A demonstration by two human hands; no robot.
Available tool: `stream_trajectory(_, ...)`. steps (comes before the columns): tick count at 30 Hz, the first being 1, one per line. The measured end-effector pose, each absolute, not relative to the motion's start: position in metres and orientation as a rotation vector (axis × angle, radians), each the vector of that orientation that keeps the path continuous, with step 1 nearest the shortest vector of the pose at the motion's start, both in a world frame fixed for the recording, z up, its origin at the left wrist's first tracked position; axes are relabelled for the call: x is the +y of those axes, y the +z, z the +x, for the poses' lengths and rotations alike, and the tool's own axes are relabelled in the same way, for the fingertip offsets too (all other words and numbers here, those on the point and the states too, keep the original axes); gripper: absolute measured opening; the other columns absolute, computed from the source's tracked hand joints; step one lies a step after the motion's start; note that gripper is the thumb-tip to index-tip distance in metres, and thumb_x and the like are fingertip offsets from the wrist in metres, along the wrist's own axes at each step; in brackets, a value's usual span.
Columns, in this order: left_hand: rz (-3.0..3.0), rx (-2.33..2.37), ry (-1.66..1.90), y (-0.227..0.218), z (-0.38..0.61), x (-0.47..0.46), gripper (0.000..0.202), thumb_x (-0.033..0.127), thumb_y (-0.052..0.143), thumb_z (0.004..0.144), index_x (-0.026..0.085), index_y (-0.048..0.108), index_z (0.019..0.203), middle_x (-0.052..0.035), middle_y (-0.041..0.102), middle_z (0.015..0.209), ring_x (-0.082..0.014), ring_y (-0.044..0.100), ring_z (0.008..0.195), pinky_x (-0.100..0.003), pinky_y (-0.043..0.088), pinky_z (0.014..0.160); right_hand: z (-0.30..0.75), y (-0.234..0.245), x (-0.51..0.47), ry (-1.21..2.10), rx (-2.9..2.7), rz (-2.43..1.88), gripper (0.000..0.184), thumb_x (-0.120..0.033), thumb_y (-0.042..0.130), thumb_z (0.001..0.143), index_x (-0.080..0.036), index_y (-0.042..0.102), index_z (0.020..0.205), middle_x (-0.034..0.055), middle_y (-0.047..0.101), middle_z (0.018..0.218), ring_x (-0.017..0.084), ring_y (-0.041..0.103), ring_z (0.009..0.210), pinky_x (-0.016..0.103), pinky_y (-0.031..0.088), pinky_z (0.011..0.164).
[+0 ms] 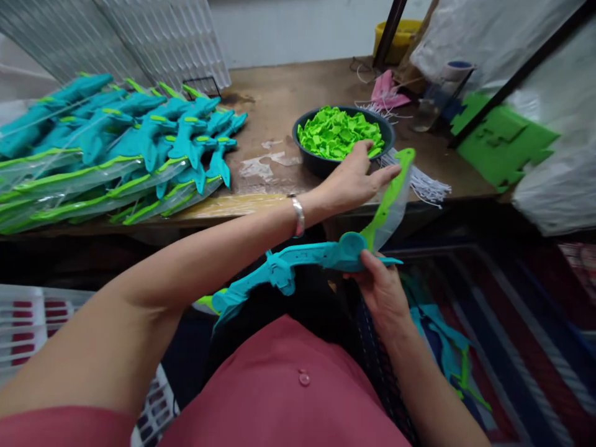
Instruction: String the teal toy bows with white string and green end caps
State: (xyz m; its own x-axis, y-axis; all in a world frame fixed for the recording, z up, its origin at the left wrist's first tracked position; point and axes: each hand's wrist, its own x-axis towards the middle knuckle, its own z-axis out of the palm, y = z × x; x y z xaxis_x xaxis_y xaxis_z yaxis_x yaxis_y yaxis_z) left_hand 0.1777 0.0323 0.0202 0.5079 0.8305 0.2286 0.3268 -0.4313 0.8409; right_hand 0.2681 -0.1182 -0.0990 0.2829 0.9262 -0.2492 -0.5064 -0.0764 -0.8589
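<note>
My right hand (384, 288) is closed round one end of a teal and lime-green plastic toy bow (305, 253), thumb on top near its round joint. The bow lies across above my lap; its green limb (388, 202), with a clear plastic sheet along it, points up and away. Over the near rim of a dark round bowl (321, 162) reaches my left hand (351, 180), palm down, thumb spread from the fingers. Its fingertips are among small bright green plastic pieces (339, 130) heaped in the bowl. I see nothing held in that hand.
Many similar toy bows (139, 136) are piled on the table's left. White ties (423, 183) and a pink cloth (388, 90) lie near the bowl. A green foam mat (505, 139) stands right. White plastic crates (44, 316) are low left; teal parts (442, 335) lie low right.
</note>
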Motion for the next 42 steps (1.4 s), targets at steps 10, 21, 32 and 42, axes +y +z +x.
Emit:
stream_trajectory(10,1.502,1.090,0.235,-0.064,0.039,-0.030,0.062,0.050,0.071,0.084,0.011,0.061,0.131,-0.0137,0.071,0.115,-0.0285,0.065,0.106,-0.042,0.052,0.092,0.307,-0.129,-0.139,1.215,-0.360,-1.127,0.034,-0.046,0.087,0.067,-0.018,0.074,0.083,0.0020,0.072,0.081,0.015,0.064,0.066,0.024,0.052,0.046)
stream_trajectory(21,1.142,1.043,0.313,-0.089,0.014,-0.032,0.046,0.043,0.077,0.081,0.014,0.061,0.114,-0.0035,0.065,0.092,-0.0177,0.063,0.082,-0.029,0.054,0.070,0.294,-0.138,-0.144,1.454,-0.513,-1.351,0.040,-0.041,0.091,0.068,-0.020,0.077,0.099,0.0035,0.073,0.081,0.013,0.063,0.062,0.028,0.051,0.059)
stream_trajectory(32,0.997,0.970,0.317,-0.116,0.008,-0.049,0.044,0.042,0.072,0.086,0.017,0.053,0.117,-0.0022,0.065,0.089,-0.0170,0.066,0.076,-0.026,0.055,0.060,0.221,-0.081,-0.145,1.589,-0.721,-1.321,0.034,-0.027,0.083,0.079,-0.024,0.067,0.109,0.0023,0.075,0.095,0.011,0.069,0.069,0.023,0.060,0.062)
stream_trajectory(42,0.817,0.833,0.386,-0.140,0.000,-0.055,0.049,0.039,0.080,0.080,0.017,0.053,0.114,-0.0023,0.067,0.089,-0.0157,0.068,0.071,-0.028,0.055,0.064,0.203,-0.088,-0.123,1.420,-1.035,-1.462,0.028,-0.026,0.081,0.078,-0.023,0.068,0.103,0.0012,0.075,0.091,0.013,0.071,0.080,0.023,0.059,0.071)
